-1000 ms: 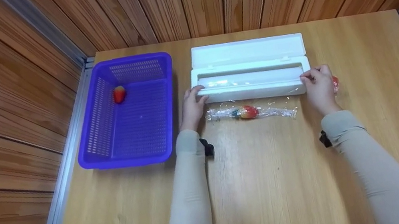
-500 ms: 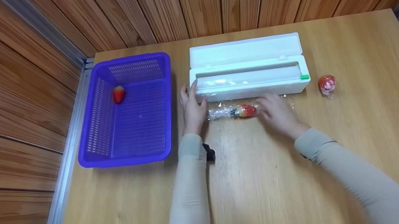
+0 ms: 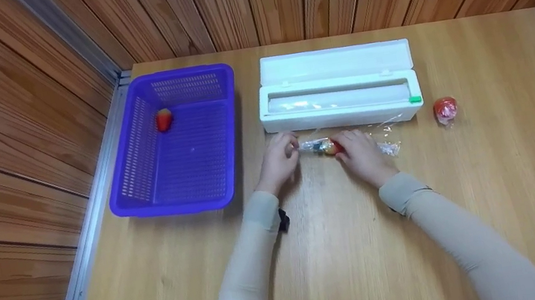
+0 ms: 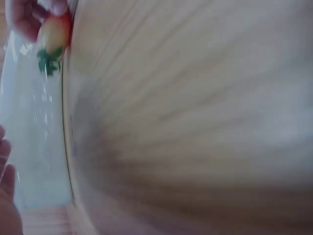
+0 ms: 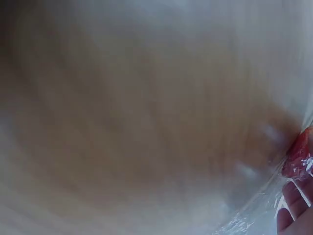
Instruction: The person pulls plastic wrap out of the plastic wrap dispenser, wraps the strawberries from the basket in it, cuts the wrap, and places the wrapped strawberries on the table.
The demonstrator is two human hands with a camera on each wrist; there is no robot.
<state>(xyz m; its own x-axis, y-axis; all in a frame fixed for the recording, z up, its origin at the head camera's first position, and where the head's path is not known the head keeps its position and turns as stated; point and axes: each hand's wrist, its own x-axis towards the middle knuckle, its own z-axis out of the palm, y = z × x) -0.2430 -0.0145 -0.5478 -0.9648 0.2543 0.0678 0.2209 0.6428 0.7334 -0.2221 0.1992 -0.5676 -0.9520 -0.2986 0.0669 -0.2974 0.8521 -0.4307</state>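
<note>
A strawberry with green leaves lies in crumpled cling film in front of the white cling film dispenser. My right hand holds the strawberry's red end between thumb and fingers; the left wrist view shows these fingertips on the strawberry. In the right wrist view, the fingers lie against the red fruit and film. My left hand is at the film's left end, its fingers bent loosely. Seen from the left wrist, its fingers are spread beside the film, gripping nothing visible.
The dispenser's lid stands raised, with a film roll inside and a green slider at its right end. To the right lies a wrapped red strawberry. A purple basket on the left holds an unwrapped strawberry.
My right hand has left the dispenser's right end, moved left and taken hold of the strawberry in film. My left hand has come off the dispenser down to the film's left end.
</note>
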